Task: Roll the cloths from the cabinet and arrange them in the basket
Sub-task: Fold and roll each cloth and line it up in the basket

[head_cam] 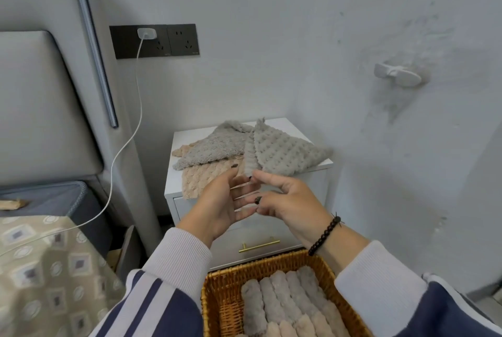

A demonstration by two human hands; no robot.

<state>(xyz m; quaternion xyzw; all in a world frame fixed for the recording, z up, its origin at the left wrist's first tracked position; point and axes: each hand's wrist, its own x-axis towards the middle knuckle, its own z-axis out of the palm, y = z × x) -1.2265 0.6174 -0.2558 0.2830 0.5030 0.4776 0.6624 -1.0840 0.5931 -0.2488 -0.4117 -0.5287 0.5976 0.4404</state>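
Right now both hands hang in front of the white cabinet (pixel 307 176), at its front edge, with the fingers loosely spread: the left hand (pixel 217 206) holds nothing that I can see, while the right hand (pixel 288 198) has its fingertips at the near corner of the dotted grey cloth (pixel 282 152), though whether they pinch it or merely touch it I cannot tell. That cloth lies unrolled on the cabinet top, overlapping a fluffier grey cloth (pixel 212 146), and both sit over a beige cloth (pixel 201 179) whose near edge droops past the front of the cabinet. The likeliest slip, I judge, is dragging: pulling the dotted cloth by one corner could tug the overlapped pieces along and tip the overhanging beige one to the floor. A loose start to the roll would also let it unwind once dropped. The top offers little flat room for rolling, since the cloths cover most of it and its right side is close to the wall (pixel 380 146). The wicker basket (pixel 214 290) sits just below the forearms, with a row of rolled cloths (pixel 282 301) packed to its right; open wicker remains on the left, so a new roll should go there without crushing its neighbours.
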